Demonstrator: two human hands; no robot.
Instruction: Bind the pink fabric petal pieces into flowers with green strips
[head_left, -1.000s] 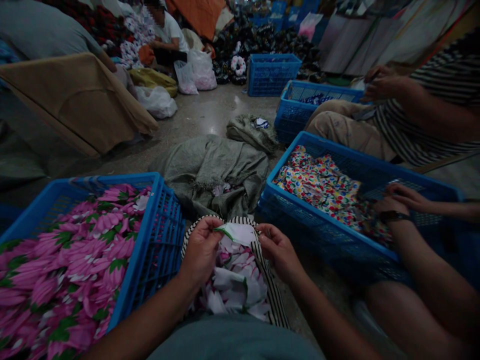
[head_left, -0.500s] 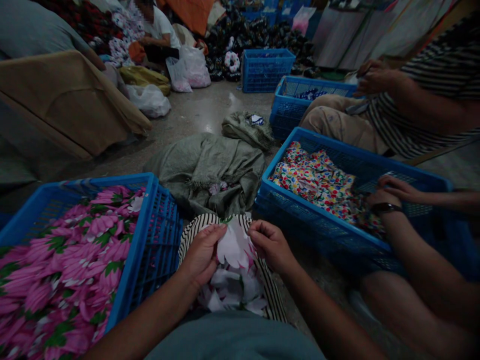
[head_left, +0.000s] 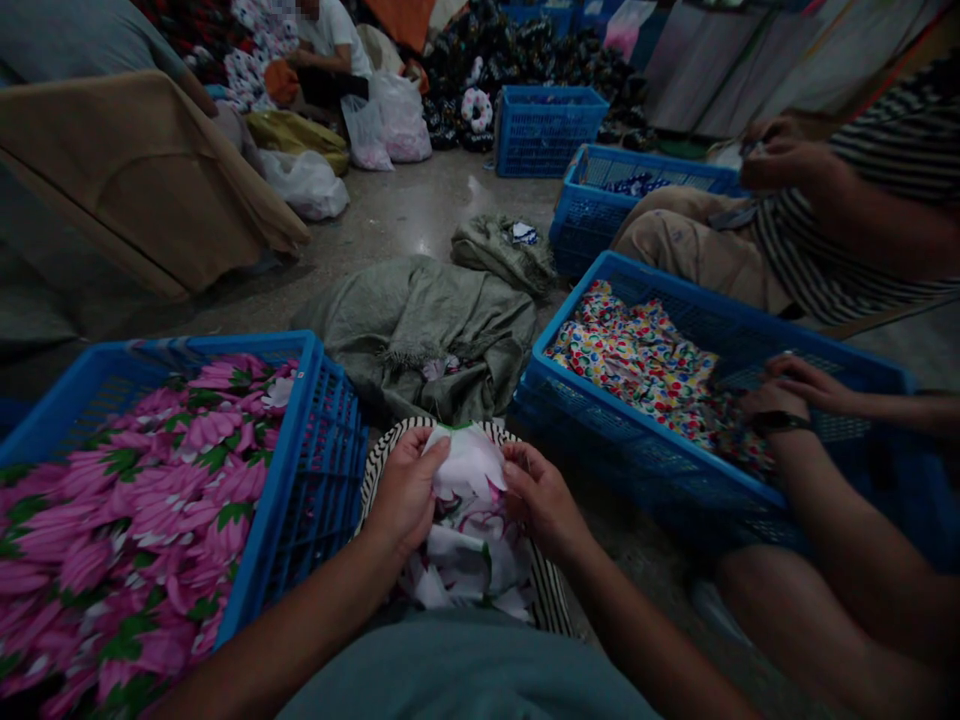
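Observation:
A white, petal-edged fabric piece [head_left: 466, 462] with pink tips and a green edge is stretched between my hands, above my lap. My left hand [head_left: 405, 490] pinches its left side between thumb and fingers. On the right side, my right hand [head_left: 541, 496] grips the edge with thumb and forefinger. Below the hands, more white fabric pieces [head_left: 457, 560] with pink and green parts lie on a black-and-white striped cloth [head_left: 551, 590] over my lap.
At left stands a blue crate [head_left: 311, 360] full of pink-and-green fabric flowers [head_left: 180, 480]. Another blue crate [head_left: 555, 385] at right holds dotted fabric [head_left: 637, 350], with a co-worker's hands [head_left: 787, 395] in it. A grey-green sack [head_left: 427, 310] lies ahead. Other people sit beyond.
My right hand has closed on the fabric piece's right edge, and the piece is now pulled wider and tipped up between both hands. The view has shifted slightly.

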